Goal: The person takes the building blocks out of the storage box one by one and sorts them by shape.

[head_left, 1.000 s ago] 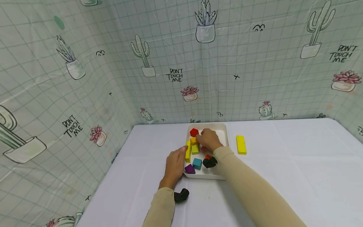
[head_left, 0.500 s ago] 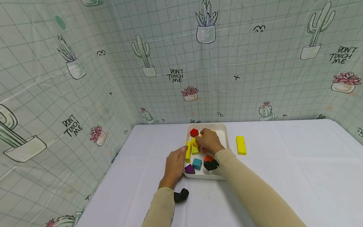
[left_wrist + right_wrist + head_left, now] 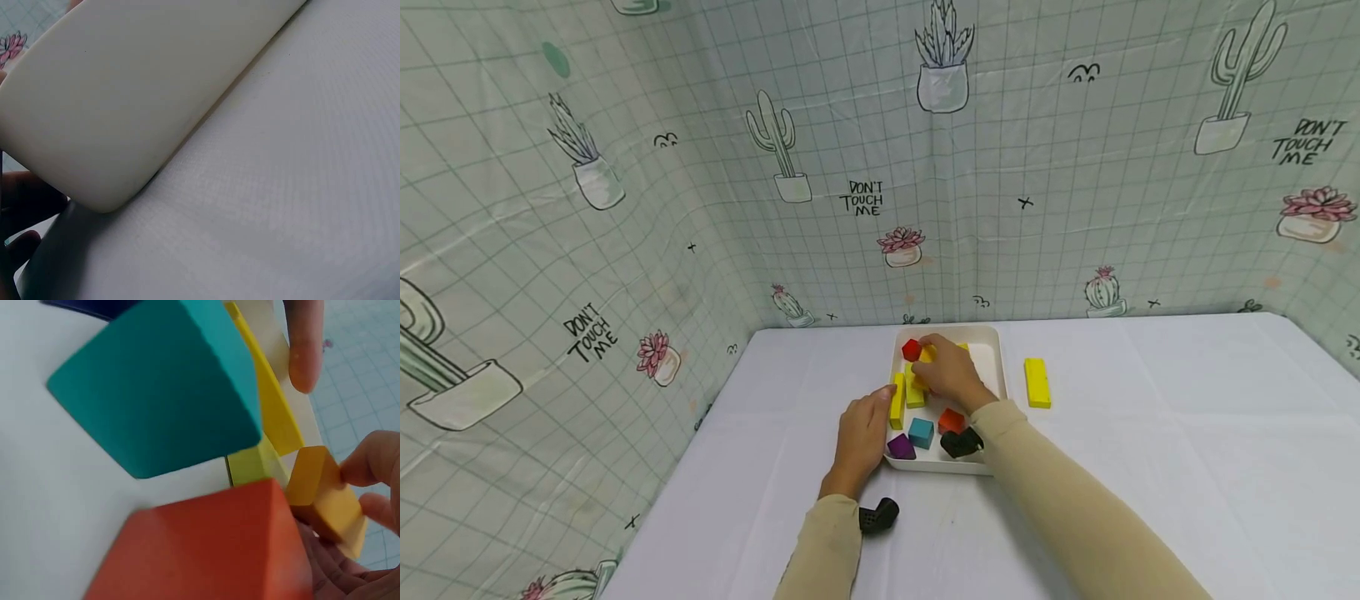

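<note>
My right hand pinches an orange-yellow block between thumb and fingers, over the far left part of the white tray. Close by its fingertips lies a red block. Just below the held block sits a yellow-green block, beside a long yellow block along the left wall. My left hand holds the tray's left side, a digit over the rim and other fingers outside. Nearer in the tray are a teal cube, a purple block and an orange-red block.
A yellow rectangular block lies on the white tablecloth, right of the tray. Part of another yellow block shows behind my right hand. A cactus-print cloth hangs beyond the table's far edge.
My right hand has shifted slightly, and the orange-yellow block has turned in its fingers. More of the orange-red block shows beside the wrist. My left hand stays put.
</note>
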{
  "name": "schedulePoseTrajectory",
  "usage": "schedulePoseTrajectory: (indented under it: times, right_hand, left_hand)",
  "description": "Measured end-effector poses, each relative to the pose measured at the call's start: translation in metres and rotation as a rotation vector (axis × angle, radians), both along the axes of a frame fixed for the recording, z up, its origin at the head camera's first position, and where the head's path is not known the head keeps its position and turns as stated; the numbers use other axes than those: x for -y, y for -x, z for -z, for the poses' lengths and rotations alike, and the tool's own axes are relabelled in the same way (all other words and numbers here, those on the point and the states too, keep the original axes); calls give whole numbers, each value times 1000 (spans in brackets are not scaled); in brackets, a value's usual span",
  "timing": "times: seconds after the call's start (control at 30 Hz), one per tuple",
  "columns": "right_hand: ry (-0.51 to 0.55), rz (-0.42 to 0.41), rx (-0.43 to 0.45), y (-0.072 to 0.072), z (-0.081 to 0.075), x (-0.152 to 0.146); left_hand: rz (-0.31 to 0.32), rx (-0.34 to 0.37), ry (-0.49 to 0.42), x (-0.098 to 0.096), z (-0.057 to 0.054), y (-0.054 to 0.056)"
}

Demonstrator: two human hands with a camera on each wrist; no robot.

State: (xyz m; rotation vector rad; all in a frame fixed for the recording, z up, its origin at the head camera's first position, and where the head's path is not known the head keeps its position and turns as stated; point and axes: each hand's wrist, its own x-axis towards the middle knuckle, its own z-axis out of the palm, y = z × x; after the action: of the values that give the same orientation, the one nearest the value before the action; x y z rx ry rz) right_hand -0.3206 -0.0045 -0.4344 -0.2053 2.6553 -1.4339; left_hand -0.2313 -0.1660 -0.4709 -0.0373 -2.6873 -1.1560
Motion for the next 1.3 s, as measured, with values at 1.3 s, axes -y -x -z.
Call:
schedulePoseTrajectory:
  times: [1.3]
  right_hand:
    - [444,-72,335,-6,-14,-27]
  left_hand:
    - [-22,21,-10,-2,-2,-1]
